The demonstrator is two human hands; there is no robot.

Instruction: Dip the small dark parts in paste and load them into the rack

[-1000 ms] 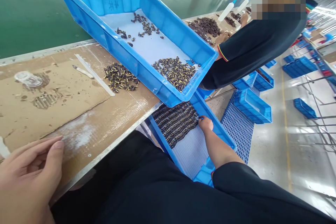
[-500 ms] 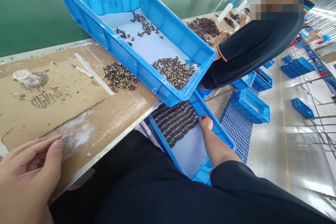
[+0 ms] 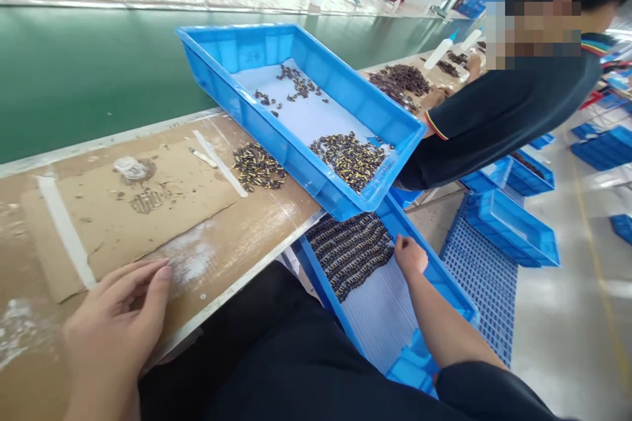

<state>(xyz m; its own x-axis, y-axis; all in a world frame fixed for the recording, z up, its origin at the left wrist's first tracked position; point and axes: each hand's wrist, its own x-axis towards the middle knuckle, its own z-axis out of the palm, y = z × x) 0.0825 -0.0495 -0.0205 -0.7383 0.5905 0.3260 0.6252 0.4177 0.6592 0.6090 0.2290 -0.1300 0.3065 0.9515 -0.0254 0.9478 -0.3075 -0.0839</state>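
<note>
My right hand is over the lower blue tray, at the right end of long rows of small black-and-yellow pieces. Its thumb and fingers are pinched together; anything between them is too small to make out. My left hand rests at the near edge of the cardboard sheet, fingers curled and thumb tip against the forefinger, with nothing visible in it. Above the lower tray, an upper blue tray holds loose black-and-yellow pieces on a white liner. Another pile lies on the bench beside it.
On the cardboard are a small clear cup, a pen-like tool and white strips. A co-worker's dark sleeve is close on the right, by brown piles. Blue crates stand on the floor. A green belt runs behind.
The view has tilted up and swung left, so the scene sits lower and farther right. My right hand has turned slightly at the row's end; my left hand stays by the cardboard.
</note>
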